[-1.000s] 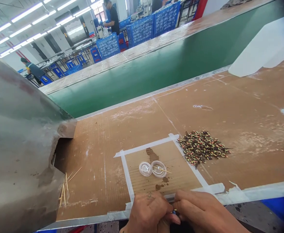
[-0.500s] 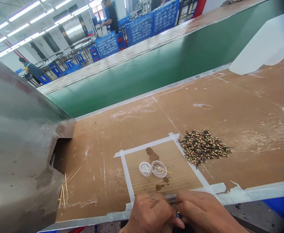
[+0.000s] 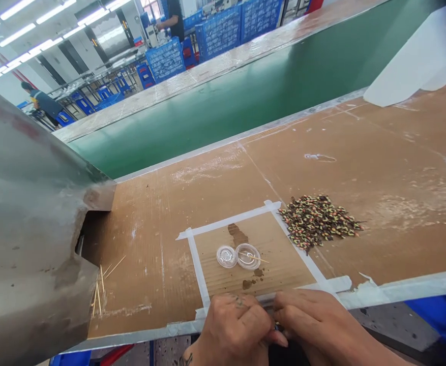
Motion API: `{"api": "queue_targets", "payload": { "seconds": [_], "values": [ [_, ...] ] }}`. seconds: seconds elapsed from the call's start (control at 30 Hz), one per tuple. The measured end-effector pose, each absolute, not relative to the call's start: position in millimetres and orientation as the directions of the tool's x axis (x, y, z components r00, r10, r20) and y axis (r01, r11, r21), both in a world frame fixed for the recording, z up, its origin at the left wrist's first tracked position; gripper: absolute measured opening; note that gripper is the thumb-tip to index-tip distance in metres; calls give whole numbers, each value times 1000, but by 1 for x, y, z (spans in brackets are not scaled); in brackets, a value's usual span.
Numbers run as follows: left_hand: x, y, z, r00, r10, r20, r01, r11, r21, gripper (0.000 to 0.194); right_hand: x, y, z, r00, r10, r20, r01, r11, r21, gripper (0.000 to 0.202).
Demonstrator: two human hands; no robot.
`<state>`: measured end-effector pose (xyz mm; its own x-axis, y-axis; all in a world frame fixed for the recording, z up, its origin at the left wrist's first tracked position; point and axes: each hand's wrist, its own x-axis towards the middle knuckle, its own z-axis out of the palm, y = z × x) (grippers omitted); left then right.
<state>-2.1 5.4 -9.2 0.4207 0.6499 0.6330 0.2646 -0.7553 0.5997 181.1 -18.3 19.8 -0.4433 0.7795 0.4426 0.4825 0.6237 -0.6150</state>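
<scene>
My left hand (image 3: 236, 323) and my right hand (image 3: 310, 317) meet at the table's near edge, fingers curled inward and closed. Something small sits between the fingertips; it is mostly hidden, so I cannot make out what it is. Just beyond my hands, a cardboard sheet (image 3: 211, 274) is bordered by white tape. On it lie a clear plastic cup (image 3: 248, 256) with a toothpick (image 3: 259, 258) across it, and a round clear lid (image 3: 226, 256) touching its left side. Right of the cardboard is a pile of small dark pieces (image 3: 320, 223) with yellow-green and red parts.
A big metal housing (image 3: 35, 229) stands at the left, with several loose toothpicks (image 3: 98, 292) by its base. Behind the brown table (image 3: 142, 213) runs a green conveyor belt (image 3: 207, 122). A white sheet (image 3: 406, 61) leans at far right. Two people are in the background.
The whole view has shifted slightly, with the table appearing a little higher. My hands stay together at the edge, with only slight finger movement.
</scene>
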Motion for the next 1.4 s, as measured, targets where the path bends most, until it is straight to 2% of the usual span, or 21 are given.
{"api": "queue_targets", "payload": {
  "seconds": [0.2, 0.37, 0.53, 0.87, 1.13, 1.27, 1.4],
  "values": [
    [-1, 7, -9, 383, 669, 637, 254, -739, 624, 43, 184, -17, 16, -487, 776, 400, 459, 617, -639, 35],
    [-3, 10, -4, 448, 638, 627, 211, -757, 619, 38, 187, -19, 11, -463, 783, 415, 465, 614, -638, 36],
    [-4, 11, -1, 471, 627, 620, 210, -763, 612, 43, 189, -18, 8, -474, 783, 403, 453, 610, -650, 37],
    [-4, 10, -6, 458, 635, 622, 184, -752, 633, 34, 192, -24, 2, -492, 797, 349, 425, 570, -703, 38],
    [-5, 11, -2, 473, 621, 625, 192, -765, 615, 37, 194, -24, -3, -497, 796, 346, 424, 570, -704, 35],
    [-4, 11, -1, 467, 632, 618, 173, -751, 638, 40, 195, -25, -4, -467, 814, 345, 427, 549, -718, 32],
    [-1, 9, -8, 387, 678, 625, 199, -723, 661, 39, 196, -28, -10, -386, 854, 349, 409, 497, -765, 27]
  ]
}}
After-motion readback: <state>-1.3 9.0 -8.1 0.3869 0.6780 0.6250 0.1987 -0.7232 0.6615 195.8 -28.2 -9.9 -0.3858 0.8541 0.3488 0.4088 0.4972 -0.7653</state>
